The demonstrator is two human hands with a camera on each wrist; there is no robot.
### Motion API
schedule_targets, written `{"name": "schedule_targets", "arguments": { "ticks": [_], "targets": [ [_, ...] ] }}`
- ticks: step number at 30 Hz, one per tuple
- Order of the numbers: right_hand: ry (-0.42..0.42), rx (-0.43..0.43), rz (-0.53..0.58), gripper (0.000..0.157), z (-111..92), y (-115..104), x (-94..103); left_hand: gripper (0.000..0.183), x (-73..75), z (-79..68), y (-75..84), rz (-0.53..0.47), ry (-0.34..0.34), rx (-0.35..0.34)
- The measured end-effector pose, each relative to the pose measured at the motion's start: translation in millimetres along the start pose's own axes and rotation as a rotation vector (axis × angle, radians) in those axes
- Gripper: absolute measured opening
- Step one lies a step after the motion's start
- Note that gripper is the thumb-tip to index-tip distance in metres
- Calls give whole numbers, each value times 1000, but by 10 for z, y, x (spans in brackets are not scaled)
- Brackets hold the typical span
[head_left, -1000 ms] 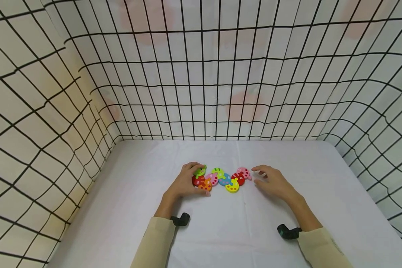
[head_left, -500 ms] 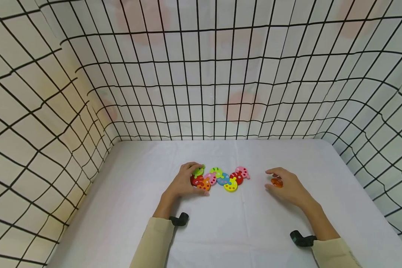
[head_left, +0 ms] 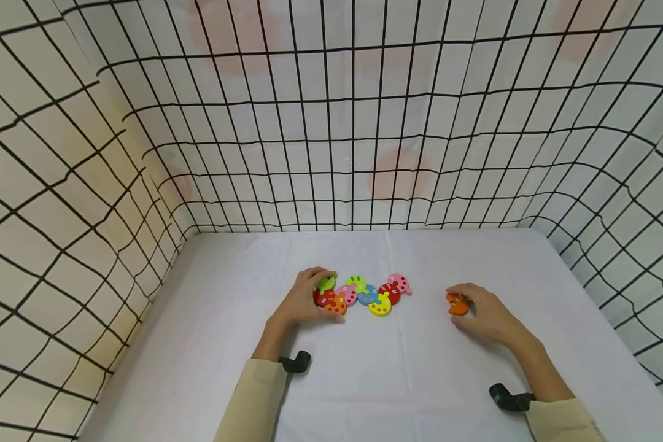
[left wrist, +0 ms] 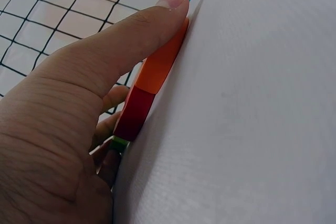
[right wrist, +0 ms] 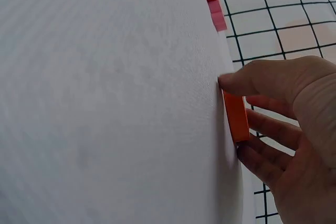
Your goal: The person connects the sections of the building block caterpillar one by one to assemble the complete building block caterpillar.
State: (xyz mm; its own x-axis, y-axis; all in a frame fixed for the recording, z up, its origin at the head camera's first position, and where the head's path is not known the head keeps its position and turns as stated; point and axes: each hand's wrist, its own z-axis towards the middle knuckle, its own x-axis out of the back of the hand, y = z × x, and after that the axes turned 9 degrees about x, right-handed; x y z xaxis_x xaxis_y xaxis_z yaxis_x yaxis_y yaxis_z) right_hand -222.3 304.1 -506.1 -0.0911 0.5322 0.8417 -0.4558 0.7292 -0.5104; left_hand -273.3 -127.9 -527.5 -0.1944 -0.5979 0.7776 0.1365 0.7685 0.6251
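Note:
A chain of joined, numbered, colourful puzzle pieces (head_left: 368,294) lies on the white cloth in the head view, shaped like a caterpillar with a green head (head_left: 328,282) at its left end. My left hand (head_left: 302,299) holds that end, fingers by the green head and thumb along the orange piece (left wrist: 160,66). Off to the right, apart from the chain, my right hand (head_left: 488,314) pinches a loose orange puzzle piece (head_left: 457,304) by its edges. In the right wrist view this piece (right wrist: 236,116) sits between thumb and fingertips, at the cloth's surface.
A white cloth (head_left: 359,374) covers the table. Black wire grid panels (head_left: 353,141) stand behind it and along both sides, with white sheeting behind them. Between the chain's pink tail piece (head_left: 400,283) and my right hand lies bare cloth.
My right hand has moved right, away from the chain's pink end, and the loose orange piece has come into view in its grasp. My left hand has stayed on the chain's left end.

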Motion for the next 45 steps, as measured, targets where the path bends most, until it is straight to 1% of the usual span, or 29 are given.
{"name": "schedule_targets", "arguments": {
  "ticks": [8, 18, 25, 30, 35, 45],
  "targets": [
    [6, -1, 9, 53, -25, 35, -13, 100, -20, -17, -19, -13, 2, -15],
    [22, -43, 26, 55, -46, 120, -31, 101, -22, -14, -15, -13, 8, -21],
    [70, -136, 46, 55, 11, 114, -59, 101, -6, 3, -24, -13, 16, -26],
    [100, -172, 54, 58, 60, 73, -61, 101, -9, 6, -27, -16, 16, -27],
    [133, -167, 78, 59, 98, 24, -65, 101, -12, 4, -27, -18, 16, -22],
    [181, -139, 108, 54, 220, -117, -90, 100, 5, -10, -3, -21, 15, -20]
  ]
}}
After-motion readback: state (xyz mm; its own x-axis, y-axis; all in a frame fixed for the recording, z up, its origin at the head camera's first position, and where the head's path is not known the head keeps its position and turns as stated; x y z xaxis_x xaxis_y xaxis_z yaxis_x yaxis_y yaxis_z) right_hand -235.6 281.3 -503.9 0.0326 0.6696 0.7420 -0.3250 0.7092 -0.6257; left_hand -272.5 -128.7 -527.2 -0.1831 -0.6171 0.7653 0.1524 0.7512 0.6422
